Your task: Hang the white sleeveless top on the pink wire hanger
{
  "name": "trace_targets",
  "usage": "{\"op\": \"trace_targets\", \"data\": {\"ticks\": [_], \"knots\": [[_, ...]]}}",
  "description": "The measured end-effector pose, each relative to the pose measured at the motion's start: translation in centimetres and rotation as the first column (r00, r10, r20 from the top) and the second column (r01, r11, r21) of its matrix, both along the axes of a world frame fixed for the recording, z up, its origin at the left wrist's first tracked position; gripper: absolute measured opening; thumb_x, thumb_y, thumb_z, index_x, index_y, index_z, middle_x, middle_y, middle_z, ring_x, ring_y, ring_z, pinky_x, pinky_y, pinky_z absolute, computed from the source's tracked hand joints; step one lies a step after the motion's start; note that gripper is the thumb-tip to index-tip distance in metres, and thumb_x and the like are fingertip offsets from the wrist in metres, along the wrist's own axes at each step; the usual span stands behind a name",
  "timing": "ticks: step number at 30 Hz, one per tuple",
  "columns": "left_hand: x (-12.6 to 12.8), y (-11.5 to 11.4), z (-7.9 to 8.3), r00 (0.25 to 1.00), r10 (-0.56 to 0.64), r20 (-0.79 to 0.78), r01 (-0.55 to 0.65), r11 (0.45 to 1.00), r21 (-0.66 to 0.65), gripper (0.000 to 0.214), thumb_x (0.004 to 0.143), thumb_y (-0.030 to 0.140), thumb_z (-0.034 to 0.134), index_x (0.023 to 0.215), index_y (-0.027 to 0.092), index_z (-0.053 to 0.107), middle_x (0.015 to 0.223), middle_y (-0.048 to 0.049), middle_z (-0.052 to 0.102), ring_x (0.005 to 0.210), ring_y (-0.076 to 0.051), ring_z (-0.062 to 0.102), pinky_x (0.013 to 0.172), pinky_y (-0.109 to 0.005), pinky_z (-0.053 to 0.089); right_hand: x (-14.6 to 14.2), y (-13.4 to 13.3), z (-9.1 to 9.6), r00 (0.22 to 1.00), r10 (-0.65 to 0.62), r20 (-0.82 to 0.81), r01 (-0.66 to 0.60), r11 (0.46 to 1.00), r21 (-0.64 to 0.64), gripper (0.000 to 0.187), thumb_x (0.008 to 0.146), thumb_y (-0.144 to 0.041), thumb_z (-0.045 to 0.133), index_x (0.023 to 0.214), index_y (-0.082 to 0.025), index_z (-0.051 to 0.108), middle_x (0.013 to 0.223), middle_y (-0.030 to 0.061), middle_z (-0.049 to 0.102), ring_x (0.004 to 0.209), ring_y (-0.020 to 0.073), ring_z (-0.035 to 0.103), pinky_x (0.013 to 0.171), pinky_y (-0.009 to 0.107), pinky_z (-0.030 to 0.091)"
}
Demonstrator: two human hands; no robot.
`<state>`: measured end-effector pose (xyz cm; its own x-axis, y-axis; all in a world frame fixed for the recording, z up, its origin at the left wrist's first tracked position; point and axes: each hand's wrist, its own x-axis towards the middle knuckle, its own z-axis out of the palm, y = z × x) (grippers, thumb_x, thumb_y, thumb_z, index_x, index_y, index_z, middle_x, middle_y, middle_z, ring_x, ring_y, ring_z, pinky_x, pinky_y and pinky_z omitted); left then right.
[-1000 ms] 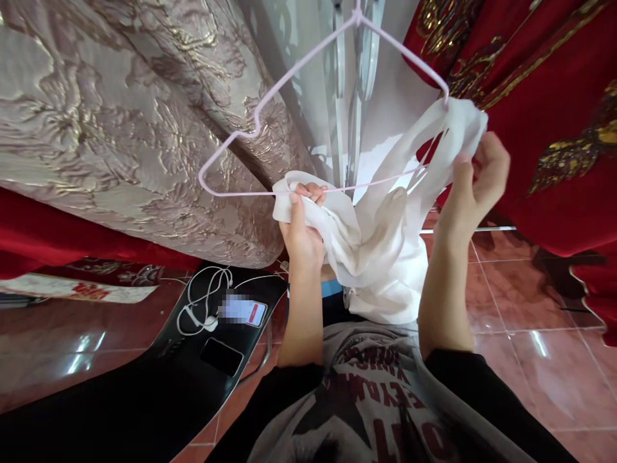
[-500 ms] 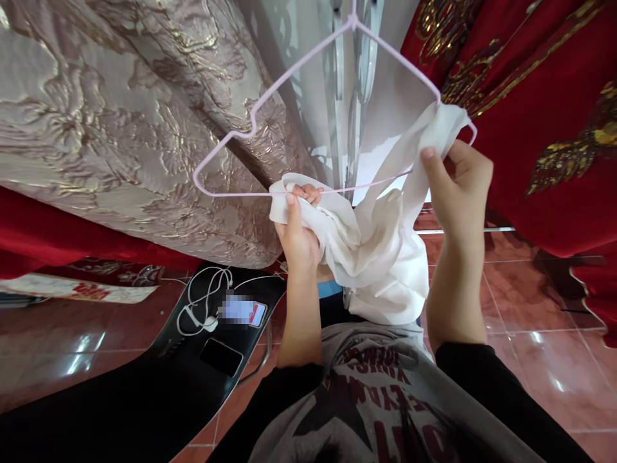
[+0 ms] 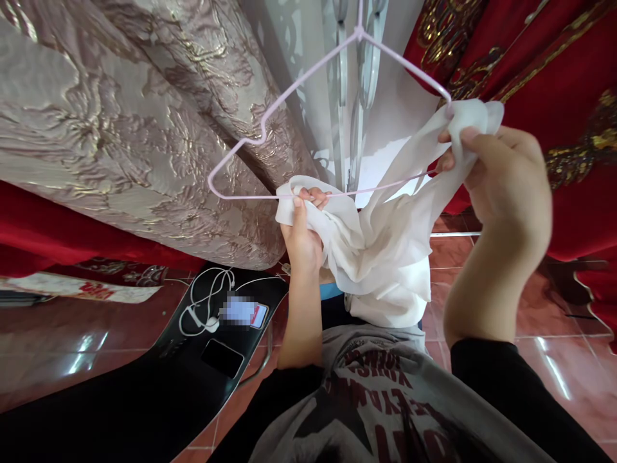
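Note:
A pale pink clothes hanger [image 3: 308,76] hangs in front of me, its left shoulder bare. White sheer cloth [image 3: 385,270], apparently a garment, covers the hanger's right end and droops toward my lap. My left hand [image 3: 304,225] is closed on a bunched edge of this cloth, by the hanger's lower bar. My right hand [image 3: 496,161] pinches the cloth at the right end of the hanger, thumb on top and fingertips showing near the bar. The hanger's right tip is hidden under the fabric.
Beige patterned curtain fabric [image 3: 159,128] hangs at the left, red sequined fabric [image 3: 569,116] at the right. On a black chair [image 3: 120,392] lie a phone with a lit screen [image 3: 245,312], a dark phone [image 3: 222,357] and a white cable [image 3: 195,308]. Red floor tiles [image 3: 535,302] lie below.
My right hand has moved right and turned, drawing the cloth over the hanger's right tip, which showed before. The hanger has shifted slightly right. My left hand keeps its hold.

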<state>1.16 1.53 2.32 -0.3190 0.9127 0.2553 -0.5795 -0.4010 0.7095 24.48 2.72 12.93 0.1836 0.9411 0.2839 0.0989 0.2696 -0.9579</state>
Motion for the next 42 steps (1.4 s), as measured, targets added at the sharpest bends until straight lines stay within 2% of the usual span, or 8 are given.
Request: {"op": "trace_targets", "data": {"ticks": [10, 14, 18, 23, 28, 31, 39, 42], "knots": [[0.1, 0.1, 0.1, 0.998, 0.027, -0.058, -0.028, 0.999, -0.025, 0.033, 0.094, 0.052, 0.077, 0.093, 0.023, 0.062, 0.094, -0.0045, 0.064, 0.096, -0.019, 0.068, 0.102, -0.035, 0.057, 3.2, 0.6, 2.1, 0.976, -0.021, 0.217, 0.017, 1.000, 0.018, 0.028, 0.090, -0.023, 0.072, 0.063, -0.017, 0.069, 0.059, 0.0049, 0.061, 0.054, 0.0150, 0.059, 0.060, 0.038, 0.049], [-0.6, 0.0, 0.2, 0.990, 0.064, -0.128, -0.071, 0.996, -0.046, 0.036, 0.093, 0.056, 0.076, 0.094, 0.024, 0.060, 0.096, -0.0046, 0.063, 0.098, -0.019, 0.067, 0.104, -0.035, 0.056, 2.5, 1.6, 2.8, 0.996, 0.008, -0.085, 0.006, 0.985, 0.170, 0.026, 0.093, -0.012, 0.058, 0.070, -0.016, 0.071, 0.059, 0.0036, 0.054, 0.054, 0.0123, 0.053, 0.057, 0.033, 0.040], [-0.6, 0.0, 0.1, 0.989, 0.049, -0.137, -0.058, 0.996, -0.066, 0.040, 0.093, 0.060, 0.075, 0.096, 0.023, 0.061, 0.097, -0.0054, 0.065, 0.101, -0.021, 0.069, 0.106, -0.037, 0.056, 2.4, 3.1, 3.3, 0.841, -0.187, -0.507, 0.214, 0.977, -0.006, 0.046, 0.102, -0.006, 0.028, 0.069, -0.017, 0.059, 0.063, -0.0014, 0.036, 0.053, 0.0075, 0.039, 0.056, 0.027, 0.035], [-0.2, 0.3, -0.1, 0.997, 0.020, -0.078, -0.022, 0.999, -0.024, 0.035, 0.093, 0.054, 0.077, 0.092, 0.023, 0.063, 0.094, -0.0054, 0.065, 0.094, -0.019, 0.068, 0.101, -0.035, 0.058, 2.1, 2.6, -0.6, 0.704, -0.352, -0.617, 0.464, 0.886, 0.025, 0.034, 0.102, -0.021, 0.029, 0.077, -0.020, 0.052, 0.069, -0.0039, 0.030, 0.048, 0.0059, 0.019, 0.047, 0.027, 0.013], [0.3, 0.4, -0.3, 0.996, 0.042, -0.080, -0.045, 0.998, -0.043, 0.033, 0.095, 0.053, 0.074, 0.093, 0.023, 0.061, 0.095, -0.0057, 0.065, 0.097, -0.019, 0.068, 0.100, -0.035, 0.059, -2.3, 0.0, -4.8, 0.910, -0.280, -0.305, 0.366, 0.888, 0.279, 0.017, 0.096, -0.031, 0.055, 0.090, -0.017, 0.063, 0.066, -0.0012, 0.048, 0.046, 0.0050, 0.023, 0.047, 0.027, 0.011], [0.1, 0.3, -0.3, 0.994, 0.065, -0.088, -0.069, 0.997, -0.039, 0.031, 0.097, 0.052, 0.072, 0.094, 0.023, 0.062, 0.096, -0.0056, 0.065, 0.096, -0.018, 0.068, 0.098, -0.033, 0.059, -4.0, -0.3, -5.1, 0.944, -0.280, -0.177, 0.324, 0.894, 0.309, 0.025, 0.095, -0.044, 0.061, 0.096, -0.019, 0.065, 0.079, 0.0052, 0.063, 0.049, 0.0059, 0.028, 0.048, 0.029, 0.015], [0.1, 0.2, 0.0, 0.996, 0.018, -0.090, -0.022, 0.999, -0.043, 0.032, 0.094, 0.052, 0.076, 0.092, 0.023, 0.062, 0.097, -0.0064, 0.068, 0.097, -0.021, 0.070, 0.097, -0.036, 0.059, -0.8, 0.0, -5.0, 0.765, -0.395, -0.509, 0.626, 0.643, 0.442, 0.016, 0.092, -0.036, 0.059, 0.091, -0.021, 0.065, 0.072, -0.0011, 0.052, 0.047, 0.0044, 0.019, 0.048, 0.025, 0.005], [0.5, 0.3, -0.2, 0.993, 0.001, -0.114, -0.007, 0.998, -0.054, 0.037, 0.094, 0.057, 0.074, 0.094, 0.022, 0.063, 0.099, -0.0064, 0.070, 0.092, -0.020, 0.072, 0.095, -0.037, 0.060, -2.0, -1.0, -5.6, 0.817, -0.456, -0.353, 0.572, 0.718, 0.396, 0.021, 0.095, -0.043, 0.061, 0.091, -0.022, 0.063, 0.081, 0.0018, 0.063, 0.051, 0.0066, 0.039, 0.046, 0.025, 0.012]]}}
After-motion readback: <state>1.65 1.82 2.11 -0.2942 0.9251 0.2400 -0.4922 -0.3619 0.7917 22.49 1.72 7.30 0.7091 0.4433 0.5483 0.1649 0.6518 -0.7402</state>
